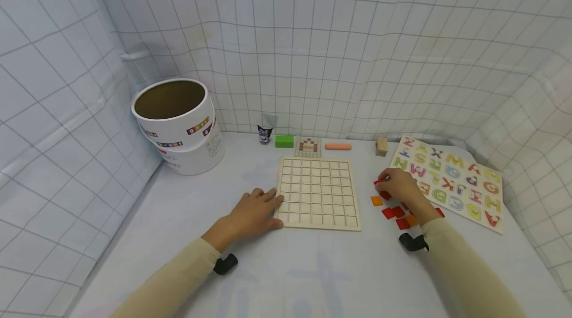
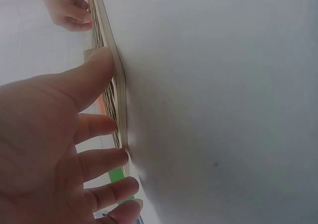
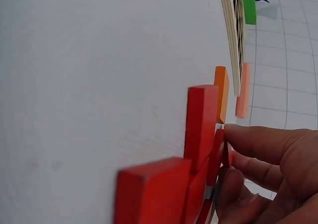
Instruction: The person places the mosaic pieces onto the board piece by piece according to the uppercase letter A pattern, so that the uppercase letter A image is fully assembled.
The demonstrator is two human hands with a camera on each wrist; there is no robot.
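On table: left hand (image 1: 252, 211), fingers straight, pressed flat against grid board (image 1: 318, 193) edge; right hand (image 1: 399, 186), fingers curled, pinching a red tile (image 3: 219, 157) among loose tiles (image 1: 393, 212).

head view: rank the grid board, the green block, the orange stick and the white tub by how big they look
1. white tub, about level with the grid board
2. grid board, which lies nearer the camera, so these two are unsure
3. orange stick
4. green block, close to the stick in size
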